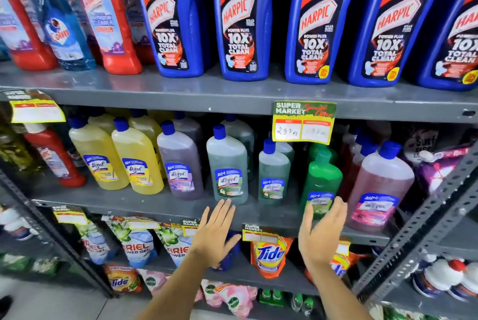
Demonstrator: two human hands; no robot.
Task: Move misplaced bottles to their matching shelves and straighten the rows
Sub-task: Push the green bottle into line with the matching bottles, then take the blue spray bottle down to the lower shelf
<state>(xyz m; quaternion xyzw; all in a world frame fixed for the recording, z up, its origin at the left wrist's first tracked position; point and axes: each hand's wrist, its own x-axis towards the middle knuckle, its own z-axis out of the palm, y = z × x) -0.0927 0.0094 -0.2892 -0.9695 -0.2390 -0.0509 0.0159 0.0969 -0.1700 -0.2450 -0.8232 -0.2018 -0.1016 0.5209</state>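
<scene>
The left hand's fingers are lying flat and close together, thumb spread, holding nothing; their tips are reaching the front lip of the middle shelf, just below the grey-green bottle. The right hand's fingers are likewise straight and together, empty, and are overlapping the lower label of the green bottle; whether they are touching it I cannot tell. The left hand and right hand are both facing palm toward the rack, well apart.

Outward along the middle shelf, the row is running from a red bottle at the left through two yellow bottles, a purple bottle, the grey-green one, a smaller grey-green bottle, the green one and a pink bottle at the right. The fronts are standing unevenly, the green and pink ones nearer the edge. Above, blue bottles are filling the top shelf, with red bottles and a pale blue bottle leaning at the left.

The step in hand looks like straightening this middle row. The next move probably calls for closing on a bottle or pushing the fronts level. The red bottle beside the yellows may be a misplaced one, likely matching the reds above.
</scene>
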